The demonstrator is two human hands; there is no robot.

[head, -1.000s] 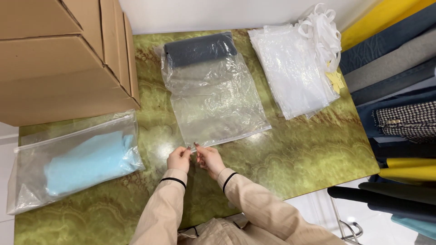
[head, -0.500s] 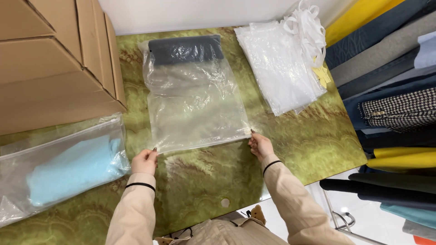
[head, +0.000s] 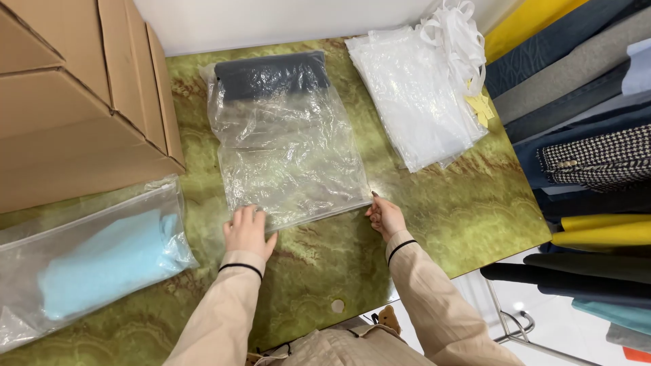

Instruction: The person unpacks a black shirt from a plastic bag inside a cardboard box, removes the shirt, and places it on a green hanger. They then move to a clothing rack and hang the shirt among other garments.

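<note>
Clear plastic, crinkled and flat, covers the middle of a green marbled bench (head: pixel 434 224): a transparent bag (head: pixel 288 142) with a dark folded garment (head: pixel 271 74) at its far end. The left hand (head: pixel 247 232) lies palm-down on the bag's near left corner, fingers spread flat, its grip closed on nothing. The right hand (head: pixel 384 215) touches the near right corner with its fingertips; whether they pinch the edge cannot be told. Cardboard boxes (head: pixel 81 102) stand to the left, a second bag holding light blue cloth (head: pixel 102 261) lies below them, and white bags (head: pixel 420 88) are stacked at the far right.
</note>
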